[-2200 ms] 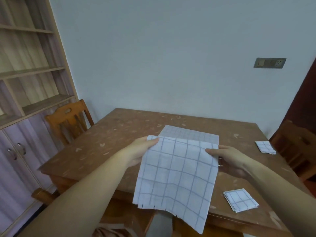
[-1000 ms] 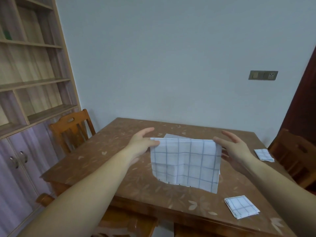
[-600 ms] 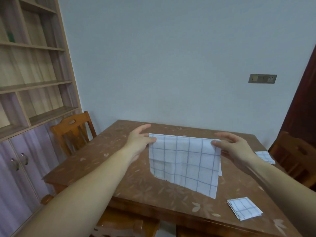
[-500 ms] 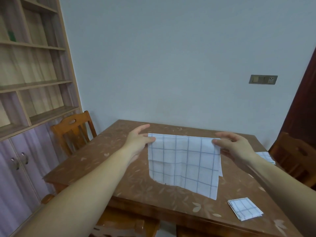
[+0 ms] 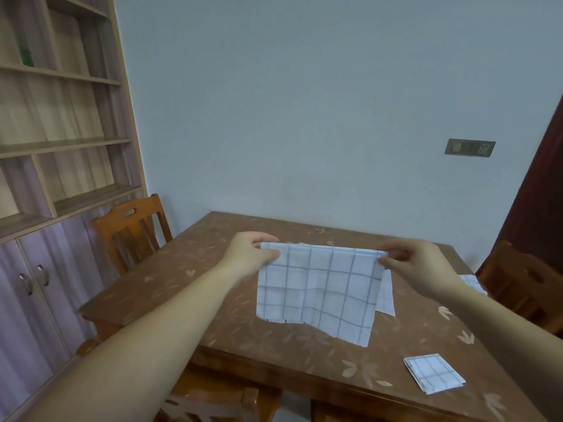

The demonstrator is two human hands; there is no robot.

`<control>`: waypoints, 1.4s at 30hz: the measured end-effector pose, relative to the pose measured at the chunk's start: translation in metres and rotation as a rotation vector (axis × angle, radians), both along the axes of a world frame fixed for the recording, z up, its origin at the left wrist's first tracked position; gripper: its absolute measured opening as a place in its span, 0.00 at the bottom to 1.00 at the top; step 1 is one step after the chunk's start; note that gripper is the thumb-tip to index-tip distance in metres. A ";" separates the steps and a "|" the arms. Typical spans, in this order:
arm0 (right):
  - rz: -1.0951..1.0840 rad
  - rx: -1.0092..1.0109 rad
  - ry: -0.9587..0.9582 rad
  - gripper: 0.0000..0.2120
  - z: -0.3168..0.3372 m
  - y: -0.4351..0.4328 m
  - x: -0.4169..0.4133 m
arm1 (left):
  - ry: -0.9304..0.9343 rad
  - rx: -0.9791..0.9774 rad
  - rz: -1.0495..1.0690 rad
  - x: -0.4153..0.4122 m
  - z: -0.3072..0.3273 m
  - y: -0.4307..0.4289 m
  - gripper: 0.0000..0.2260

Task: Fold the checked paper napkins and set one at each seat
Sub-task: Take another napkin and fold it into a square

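Over the table [image 5: 189, 287], left hand [image 5: 248, 254] and right hand [image 5: 420, 266] pinch the checked napkin [image 5: 320, 287].

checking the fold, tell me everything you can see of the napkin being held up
The held napkin is thin white paper with a blue grid, doubled over along its top edge, a back layer peeking out at the right. The left hand pinches its top left corner, the right hand the top right. It hangs over the table, its lower edge wavy and slanting lower to the right.
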State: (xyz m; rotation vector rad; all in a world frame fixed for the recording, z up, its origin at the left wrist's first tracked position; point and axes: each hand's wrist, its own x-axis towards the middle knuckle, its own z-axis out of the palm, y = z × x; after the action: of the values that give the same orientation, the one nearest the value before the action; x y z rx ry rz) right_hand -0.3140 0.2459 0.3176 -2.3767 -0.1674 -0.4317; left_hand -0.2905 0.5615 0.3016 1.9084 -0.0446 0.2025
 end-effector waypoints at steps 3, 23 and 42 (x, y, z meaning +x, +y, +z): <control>0.003 -0.115 -0.055 0.08 0.003 -0.001 -0.001 | -0.022 -0.061 -0.020 -0.001 0.003 0.000 0.05; -0.035 -0.143 -0.108 0.06 0.019 -0.003 -0.004 | -0.184 0.353 0.040 -0.016 0.013 0.004 0.03; 0.400 -0.133 0.264 0.11 0.043 0.028 -0.012 | -0.027 0.098 -0.350 -0.024 0.036 -0.052 0.04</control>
State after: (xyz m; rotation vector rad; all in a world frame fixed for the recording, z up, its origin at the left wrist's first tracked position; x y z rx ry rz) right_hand -0.3260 0.2740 0.3609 -2.4214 -0.5502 0.0854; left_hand -0.3143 0.5094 0.3377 1.9597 -0.4099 -0.0114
